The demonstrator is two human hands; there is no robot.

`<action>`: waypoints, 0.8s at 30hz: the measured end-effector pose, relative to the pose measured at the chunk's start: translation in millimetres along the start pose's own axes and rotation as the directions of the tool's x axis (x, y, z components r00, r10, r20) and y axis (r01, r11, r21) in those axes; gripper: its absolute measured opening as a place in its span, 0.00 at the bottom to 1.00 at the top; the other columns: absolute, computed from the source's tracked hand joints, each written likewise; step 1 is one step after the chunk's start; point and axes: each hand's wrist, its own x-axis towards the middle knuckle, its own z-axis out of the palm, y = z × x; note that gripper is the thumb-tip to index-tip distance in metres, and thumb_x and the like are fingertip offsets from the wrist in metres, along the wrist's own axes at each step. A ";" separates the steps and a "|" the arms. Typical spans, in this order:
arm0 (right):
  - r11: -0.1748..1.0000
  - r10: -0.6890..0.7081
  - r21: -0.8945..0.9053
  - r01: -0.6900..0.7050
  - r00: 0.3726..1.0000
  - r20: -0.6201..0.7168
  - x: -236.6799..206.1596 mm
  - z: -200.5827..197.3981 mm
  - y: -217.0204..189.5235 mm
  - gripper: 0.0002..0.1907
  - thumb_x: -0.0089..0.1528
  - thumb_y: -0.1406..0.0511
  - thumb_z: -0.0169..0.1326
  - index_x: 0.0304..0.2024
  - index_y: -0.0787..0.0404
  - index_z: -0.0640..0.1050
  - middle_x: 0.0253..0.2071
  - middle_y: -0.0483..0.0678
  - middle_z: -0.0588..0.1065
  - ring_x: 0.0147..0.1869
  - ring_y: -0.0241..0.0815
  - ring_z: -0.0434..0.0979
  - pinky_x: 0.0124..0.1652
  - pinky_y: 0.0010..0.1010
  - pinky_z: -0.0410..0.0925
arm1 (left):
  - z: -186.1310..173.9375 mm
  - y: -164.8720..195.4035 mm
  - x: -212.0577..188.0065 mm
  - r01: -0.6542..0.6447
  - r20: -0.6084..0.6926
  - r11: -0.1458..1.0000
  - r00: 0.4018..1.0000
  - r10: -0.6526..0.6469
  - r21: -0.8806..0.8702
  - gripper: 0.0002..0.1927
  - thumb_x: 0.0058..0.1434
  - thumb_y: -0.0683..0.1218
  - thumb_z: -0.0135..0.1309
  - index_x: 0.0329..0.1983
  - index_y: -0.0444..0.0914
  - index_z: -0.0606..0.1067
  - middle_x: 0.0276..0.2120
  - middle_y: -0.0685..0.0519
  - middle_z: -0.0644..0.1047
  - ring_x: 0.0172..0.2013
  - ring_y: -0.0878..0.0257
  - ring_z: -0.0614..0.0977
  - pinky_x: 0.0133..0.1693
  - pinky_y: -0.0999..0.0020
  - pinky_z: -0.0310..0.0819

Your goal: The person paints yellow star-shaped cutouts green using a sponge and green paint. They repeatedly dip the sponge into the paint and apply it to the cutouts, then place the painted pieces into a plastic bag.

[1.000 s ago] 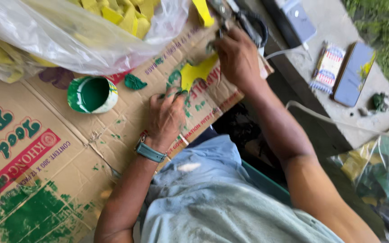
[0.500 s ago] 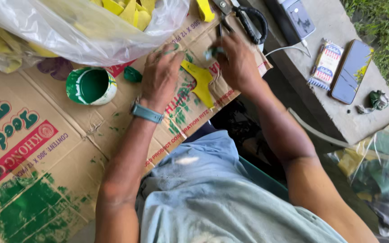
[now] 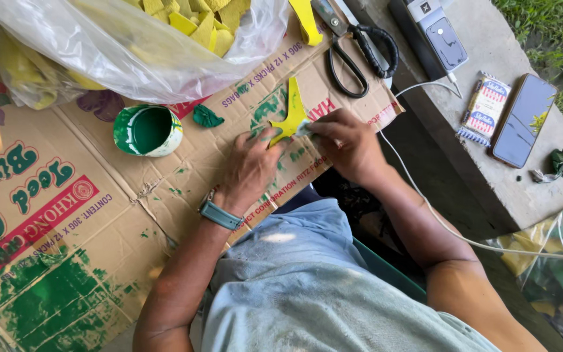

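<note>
Head view: at centre frame the left hand (image 3: 250, 168) lies flat, fingers spread, pinning the lower edge of a yellow cutout (image 3: 290, 116) to the cardboard (image 3: 99, 215), while the right hand (image 3: 346, 145) is curled around a small pale pad (image 3: 303, 129), seemingly a sponge or cloth, pressed against the cutout's right side; what the pad is exactly cannot be told. The cutout sits just above both hands, its long point aimed toward the top of the frame, and it shows mostly yellow with only faint green at its base, so the painting of this piece looks barely begun. A cup (image 3: 147, 130) of green paint stands open to the left, near a small green piece (image 3: 207, 117) that appears already coated. In the upper left a clear bag (image 3: 86, 45) holds many more yellow pieces, which suggests most of the batch is unpainted. Green smears on the cardboard at lower left hint at painting done there. Scissors (image 3: 353, 45) lie at top centre, near a loose yellow strip (image 3: 307, 23). At right, on a concrete ledge (image 3: 490, 189), rest a phone (image 3: 522, 120), a small packet (image 3: 485, 107) and a charger (image 3: 431, 32) with a white cable (image 3: 425, 202).
</note>
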 end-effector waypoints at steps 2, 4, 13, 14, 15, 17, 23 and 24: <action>0.987 -0.114 -0.110 0.117 0.993 0.031 -0.7 16.2 -4.6 0.15 0.60 0.71 0.62 0.51 0.59 0.84 0.44 0.48 0.77 0.45 0.46 0.80 0.44 0.34 0.74 | 7.7 1.0 -9.6 0.023 -0.023 1.000 0.999 -0.023 -0.018 0.11 0.63 0.40 0.54 0.48 0.38 0.79 0.53 0.48 0.77 0.51 0.49 0.78 0.55 0.55 0.71; 0.920 -0.281 -0.261 0.293 0.956 0.082 5.3 29.7 -2.1 0.17 0.56 0.68 0.63 0.49 0.60 0.83 0.43 0.49 0.76 0.44 0.52 0.76 0.43 0.40 0.72 | 14.8 3.4 -13.8 0.050 -0.054 0.999 0.997 -0.051 -0.018 0.10 0.61 0.41 0.54 0.46 0.37 0.79 0.52 0.47 0.77 0.50 0.48 0.78 0.54 0.55 0.71; 0.897 -0.296 -0.373 0.236 0.949 -0.111 91.6 19.1 16.0 0.07 0.60 0.67 0.60 0.41 0.58 0.83 0.41 0.50 0.76 0.46 0.52 0.77 0.44 0.41 0.72 | 7.8 5.9 -9.8 0.081 -0.091 0.996 0.992 -0.083 -0.031 0.13 0.60 0.41 0.56 0.48 0.38 0.80 0.52 0.47 0.77 0.49 0.47 0.78 0.53 0.54 0.72; 0.915 -0.265 -0.339 0.218 0.959 -0.100 88.6 17.6 13.6 0.06 0.61 0.68 0.60 0.41 0.58 0.83 0.40 0.51 0.75 0.45 0.51 0.77 0.43 0.41 0.71 | 7.5 6.1 -10.3 0.101 -0.073 0.994 0.992 -0.103 -0.032 0.13 0.59 0.41 0.56 0.48 0.39 0.80 0.52 0.46 0.77 0.49 0.46 0.78 0.52 0.54 0.72; 0.929 -0.244 -0.307 0.207 0.966 -0.087 83.3 17.2 10.7 0.05 0.62 0.69 0.59 0.41 0.58 0.83 0.39 0.51 0.75 0.44 0.51 0.77 0.42 0.40 0.71 | 8.1 6.6 -10.9 0.103 -0.090 0.994 0.990 -0.106 -0.039 0.15 0.58 0.41 0.56 0.49 0.39 0.80 0.52 0.45 0.77 0.49 0.45 0.77 0.52 0.53 0.72; 0.950 -0.251 -0.180 0.253 0.967 0.037 60.3 19.2 6.2 0.07 0.62 0.70 0.59 0.42 0.59 0.83 0.39 0.51 0.74 0.43 0.51 0.77 0.42 0.40 0.71 | 10.4 6.6 -11.7 0.128 -0.102 0.989 0.986 -0.134 -0.069 0.18 0.55 0.40 0.56 0.50 0.38 0.80 0.54 0.41 0.75 0.50 0.43 0.77 0.52 0.53 0.71; 0.913 -0.317 -0.220 0.343 0.937 0.147 70.6 34.4 21.7 0.12 0.56 0.69 0.61 0.43 0.62 0.82 0.38 0.51 0.74 0.44 0.54 0.78 0.43 0.42 0.72 | 10.1 7.3 -13.0 0.143 -0.060 0.987 0.987 -0.148 -0.068 0.15 0.55 0.42 0.57 0.46 0.39 0.79 0.54 0.44 0.75 0.52 0.44 0.77 0.54 0.53 0.72; 0.901 -0.311 -0.273 0.337 0.941 0.135 83.7 36.2 25.3 0.11 0.57 0.71 0.60 0.43 0.60 0.82 0.39 0.51 0.74 0.45 0.53 0.78 0.44 0.42 0.73 | 8.1 7.9 -12.9 0.146 -0.062 0.986 0.987 -0.151 -0.077 0.15 0.56 0.42 0.57 0.47 0.39 0.79 0.54 0.44 0.76 0.51 0.44 0.77 0.54 0.53 0.71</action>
